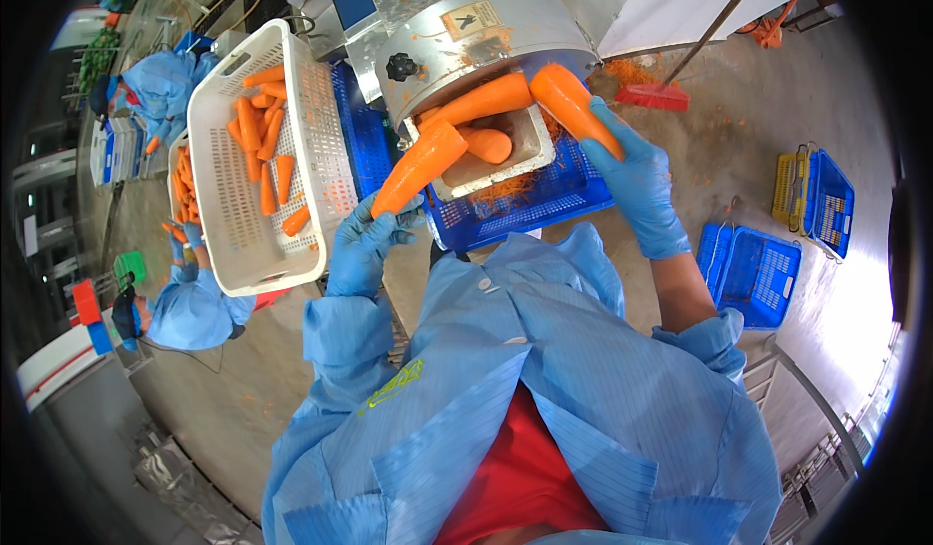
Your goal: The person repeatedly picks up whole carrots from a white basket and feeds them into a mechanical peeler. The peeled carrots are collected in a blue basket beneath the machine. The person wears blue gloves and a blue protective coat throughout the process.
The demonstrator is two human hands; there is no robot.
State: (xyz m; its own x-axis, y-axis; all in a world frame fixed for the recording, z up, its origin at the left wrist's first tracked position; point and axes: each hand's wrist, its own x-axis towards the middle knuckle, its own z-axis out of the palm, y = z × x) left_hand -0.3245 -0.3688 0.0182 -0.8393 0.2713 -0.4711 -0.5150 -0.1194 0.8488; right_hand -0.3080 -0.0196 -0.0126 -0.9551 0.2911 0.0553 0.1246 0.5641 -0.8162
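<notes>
Blue gloves cover both hands. My left hand (364, 242) grips the lower end of a peeled carrot (419, 169), which slants up in front of the machine's mouth. In my right hand (635, 173) is a second carrot (576, 106), its thick end pointing up and left. Between them, a long carrot (485, 100) and a shorter carrot (487, 145) lie at a white-rimmed chute (503, 178). The chute projects from a rounded metal vegetable-cutting machine (539, 20) with a black knob (401, 67) and a warning sticker. Orange shreds cling around the chute.
A white basket (240, 268) of carrots stands at left. Under the chute sits a blue crate (510, 224) with shreds. Two co-workers (193, 312) (157, 82) handle carrots further left. A red broom (652, 97), shreds on the floor and blue crates (758, 275) lie to the right.
</notes>
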